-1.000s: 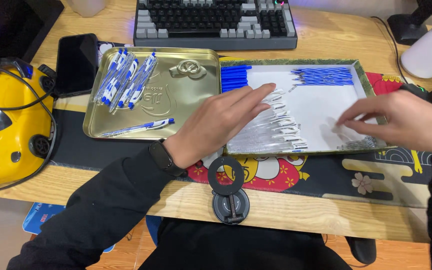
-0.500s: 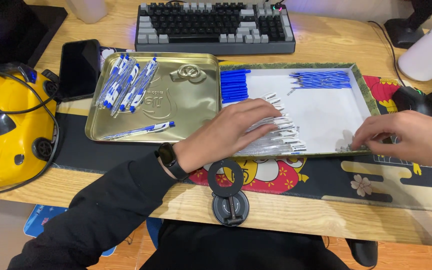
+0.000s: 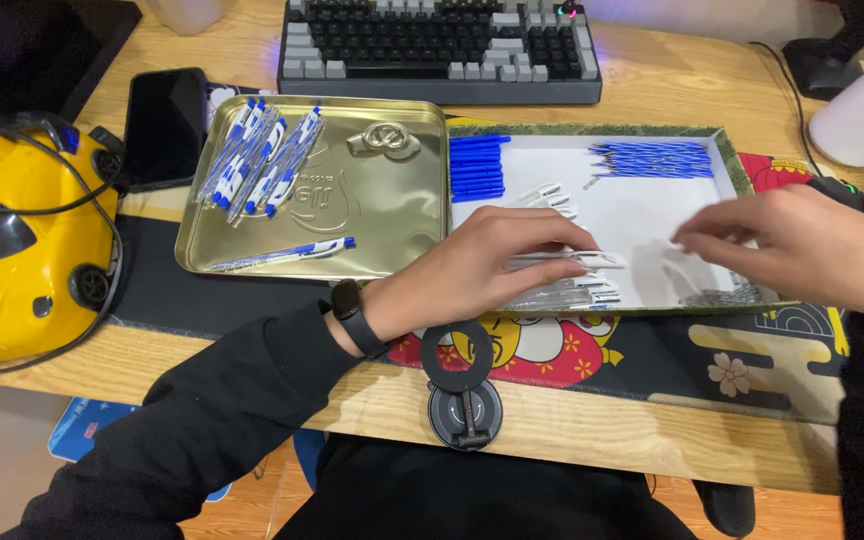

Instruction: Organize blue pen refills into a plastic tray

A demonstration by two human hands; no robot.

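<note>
Right hand has lifted, fingers loose and empty; left hand pinches a clear barrel lying left-right.

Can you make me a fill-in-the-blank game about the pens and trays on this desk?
1. The left hand rests on a pile of clear pen barrels in the ____ tray.
2. The finished pens lie in the ____ metal tray.
3. On the left of the desk sits a ____ helmet.
4. The left wrist wears a ____ watch.

Missing words: white; gold; yellow; black
</note>
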